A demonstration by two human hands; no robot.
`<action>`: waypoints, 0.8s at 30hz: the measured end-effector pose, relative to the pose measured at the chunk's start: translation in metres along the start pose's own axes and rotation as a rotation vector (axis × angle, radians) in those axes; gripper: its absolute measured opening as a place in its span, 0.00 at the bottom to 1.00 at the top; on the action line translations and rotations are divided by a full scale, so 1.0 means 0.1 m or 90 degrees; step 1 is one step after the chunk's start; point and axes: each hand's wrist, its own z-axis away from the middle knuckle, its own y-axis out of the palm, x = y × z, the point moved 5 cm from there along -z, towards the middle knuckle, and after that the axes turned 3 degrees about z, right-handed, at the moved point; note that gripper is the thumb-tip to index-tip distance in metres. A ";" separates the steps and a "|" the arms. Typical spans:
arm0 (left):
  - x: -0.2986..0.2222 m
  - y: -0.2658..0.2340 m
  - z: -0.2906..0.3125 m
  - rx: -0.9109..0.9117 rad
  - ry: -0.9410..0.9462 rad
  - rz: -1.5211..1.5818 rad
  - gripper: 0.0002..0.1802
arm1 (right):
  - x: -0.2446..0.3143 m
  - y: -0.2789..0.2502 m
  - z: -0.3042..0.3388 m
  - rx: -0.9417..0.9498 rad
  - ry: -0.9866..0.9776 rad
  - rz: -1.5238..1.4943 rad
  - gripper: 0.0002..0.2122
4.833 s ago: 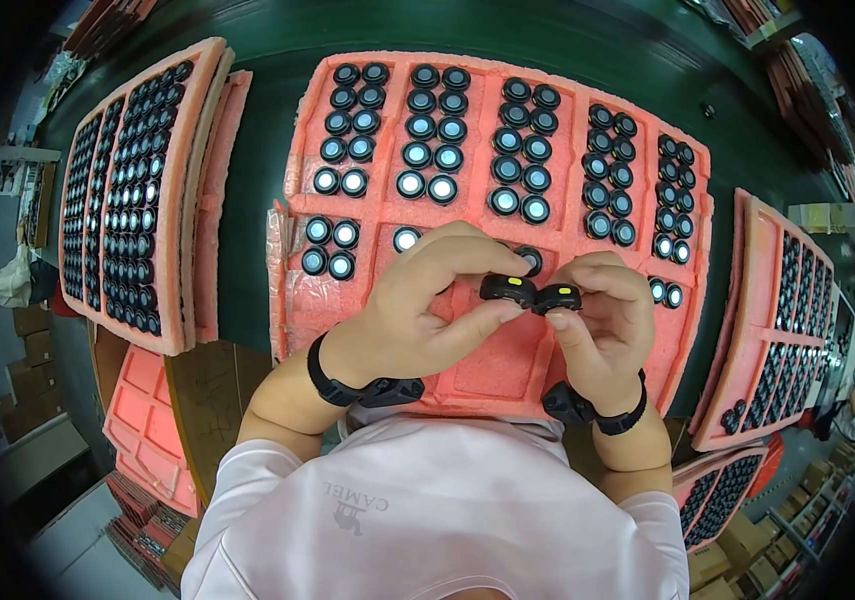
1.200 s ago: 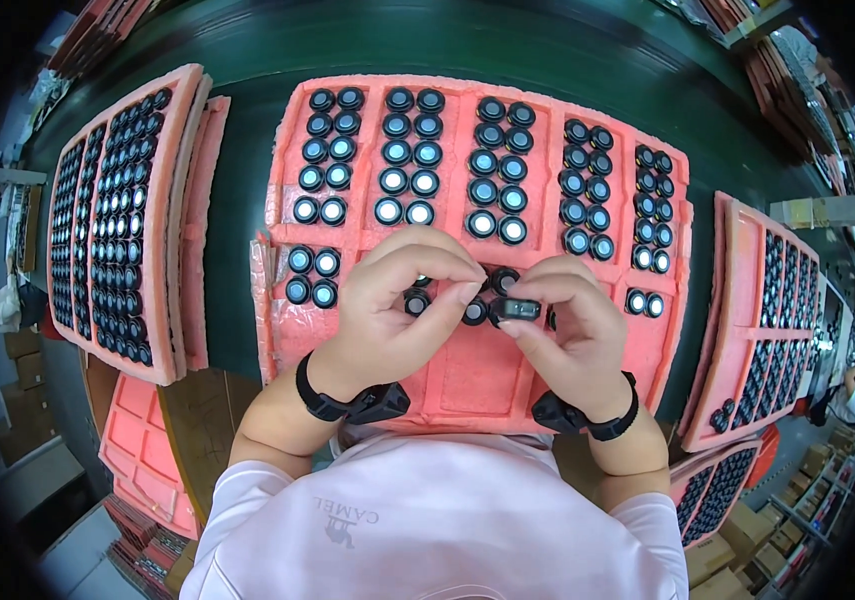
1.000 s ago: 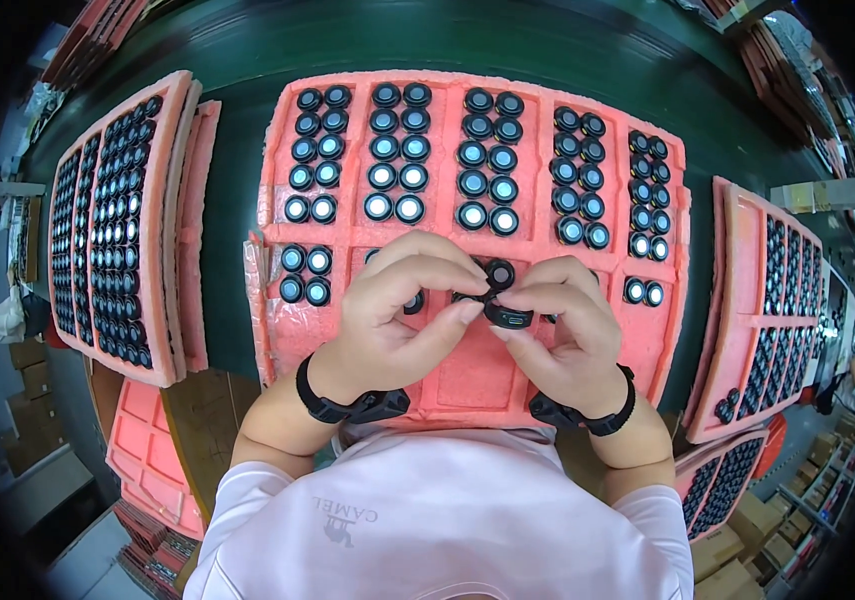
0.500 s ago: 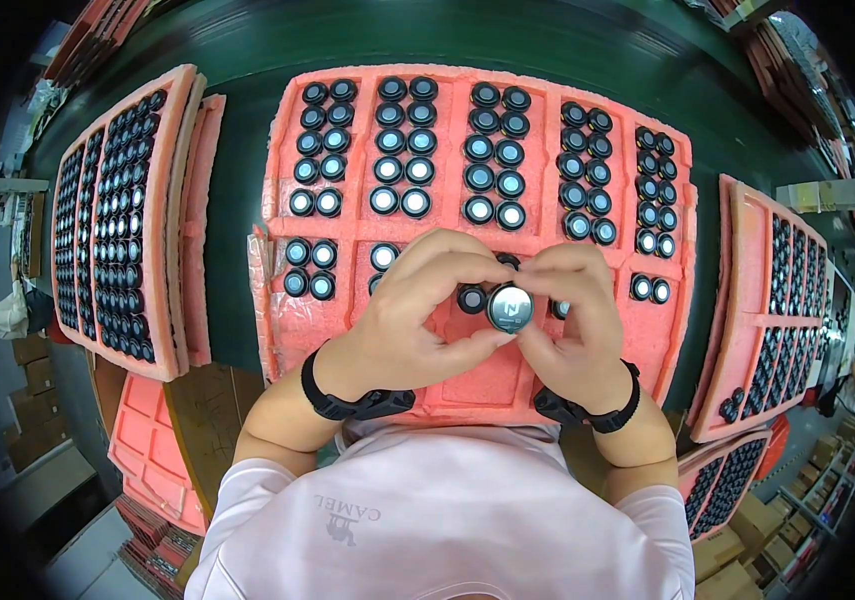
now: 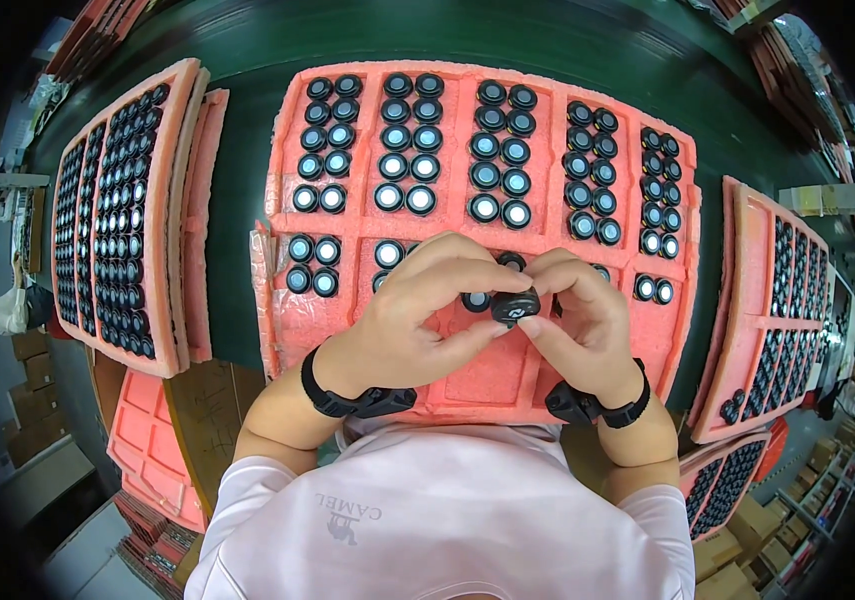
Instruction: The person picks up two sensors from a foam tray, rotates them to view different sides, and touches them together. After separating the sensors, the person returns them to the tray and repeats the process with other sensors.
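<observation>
In front of my chest, both hands hold one small round black part (image 5: 516, 306) with a small light mark on its side. My left hand (image 5: 422, 310) pinches its left side between thumb and forefinger. The thumb and fingers of my right hand (image 5: 587, 310) close on its right side. Beneath them lies a pink foam tray (image 5: 360, 170) with similar round parts standing in pairs in its compartments, their light discs facing up. My hands hide some parts in the near row.
A stack of pink foam trays (image 5: 187, 240) with rows of parts stands at the left, and another loaded tray (image 5: 747, 240) at the right. All rest by a dark green table surface (image 5: 367, 35). An unfilled pink tray (image 5: 152, 440) lies lower left. Other people are at both sides.
The held part has been tipped: its shiny silver face pointed up before, and its black side shows now. My right hand has shifted slightly right.
</observation>
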 end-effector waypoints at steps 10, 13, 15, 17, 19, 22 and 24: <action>0.05 -0.04 0.02 0.018 0.054 0.078 0.18 | 0.09 0.00 -0.01 -0.003 -0.116 0.113 0.14; 0.05 -0.04 0.02 0.020 0.051 0.090 0.17 | 0.10 0.00 0.00 -0.022 -0.126 0.097 0.14; 0.06 -0.03 0.02 0.021 0.036 0.081 0.17 | 0.11 0.00 0.00 -0.032 -0.130 0.088 0.14; 0.08 -0.01 0.03 0.024 0.009 0.065 0.17 | 0.13 0.00 0.00 -0.040 -0.152 0.090 0.14; 0.07 0.03 0.04 0.028 -0.029 0.071 0.17 | 0.14 0.00 0.00 -0.044 -0.162 0.091 0.15; 0.10 0.06 0.05 0.037 -0.104 0.083 0.17 | 0.18 0.00 0.00 -0.031 -0.198 0.212 0.16; 0.17 0.10 0.09 0.068 -0.185 0.193 0.18 | 0.21 0.01 -0.02 -0.021 -0.218 0.252 0.16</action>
